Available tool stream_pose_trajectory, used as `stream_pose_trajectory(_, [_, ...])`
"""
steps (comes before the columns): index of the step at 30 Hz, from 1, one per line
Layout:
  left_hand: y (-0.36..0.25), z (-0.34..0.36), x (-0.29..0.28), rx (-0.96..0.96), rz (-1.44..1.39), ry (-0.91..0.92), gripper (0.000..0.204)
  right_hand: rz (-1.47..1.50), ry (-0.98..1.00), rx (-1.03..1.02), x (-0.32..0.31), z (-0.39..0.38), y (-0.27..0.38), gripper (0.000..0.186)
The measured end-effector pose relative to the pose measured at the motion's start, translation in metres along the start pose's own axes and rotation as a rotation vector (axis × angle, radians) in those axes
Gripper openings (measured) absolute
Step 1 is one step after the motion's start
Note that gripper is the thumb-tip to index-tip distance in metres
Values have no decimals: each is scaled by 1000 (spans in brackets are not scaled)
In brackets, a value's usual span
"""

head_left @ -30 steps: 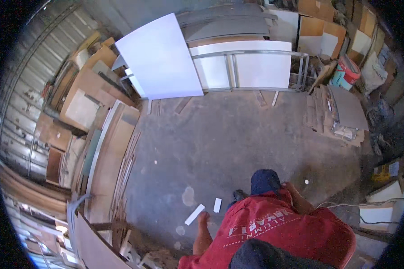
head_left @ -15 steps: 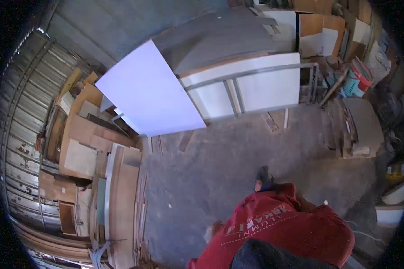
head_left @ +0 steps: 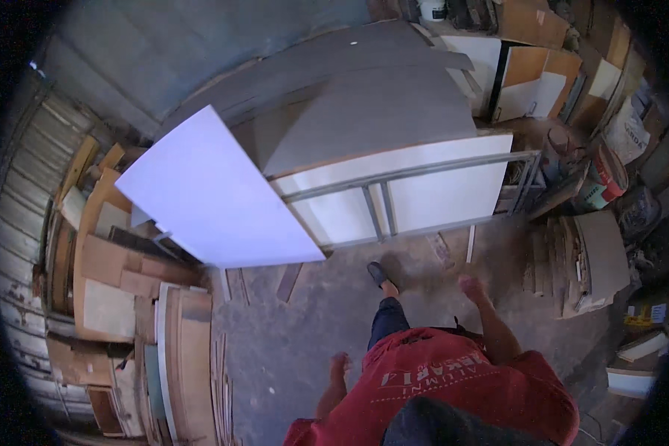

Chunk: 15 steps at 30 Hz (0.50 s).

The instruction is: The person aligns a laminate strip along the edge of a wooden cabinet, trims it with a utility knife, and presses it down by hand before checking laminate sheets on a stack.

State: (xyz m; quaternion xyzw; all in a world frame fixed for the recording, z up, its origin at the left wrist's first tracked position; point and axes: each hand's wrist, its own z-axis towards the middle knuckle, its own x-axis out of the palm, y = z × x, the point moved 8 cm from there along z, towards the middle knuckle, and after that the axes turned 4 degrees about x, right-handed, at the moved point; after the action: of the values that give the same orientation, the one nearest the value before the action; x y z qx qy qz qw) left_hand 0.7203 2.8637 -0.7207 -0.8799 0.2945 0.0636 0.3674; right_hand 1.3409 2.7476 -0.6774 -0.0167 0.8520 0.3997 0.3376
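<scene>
My left hand (head_left: pixel 340 363) hangs at my left side over the concrete floor, small and slightly blurred, its fingers curled in with nothing visible in them. Farther forward, my right hand (head_left: pixel 470 285) swings out on the right, also curled and holding nothing that shows. Neither hand touches anything. Ahead to the left, a large white panel (head_left: pixel 219 197) leans at a tilt. Beside it, a grey metal frame (head_left: pixel 375 212) stands against white boards (head_left: pixel 444 195). My foot in a dark shoe (head_left: pixel 377 274) is stretched forward on the floor.
Leaning boards and wood offcuts (head_left: pixel 189 357) line the left wall. Grey sheets (head_left: pixel 372 100) lie behind the frame. A stack of boards (head_left: pixel 598 260) stands at right, near a red-and-teal bucket (head_left: pixel 606 178). Thin strips (head_left: pixel 290 282) lie on the floor by the white panel.
My right arm has swung out into view, and my left hand shows more plainly. One foot has stepped forward; the panel and frame sit lower in the picture.
</scene>
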Motion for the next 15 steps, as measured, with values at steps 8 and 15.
stream_pose_trajectory(8, [-553,172,-17,1076,92,-711,32,-840,198,-206,30,-26,-90,21])
stream_pose_trajectory(15, [-899,267,99,1210,130,-548,58,159,-332,146,-90,8,-13,32])
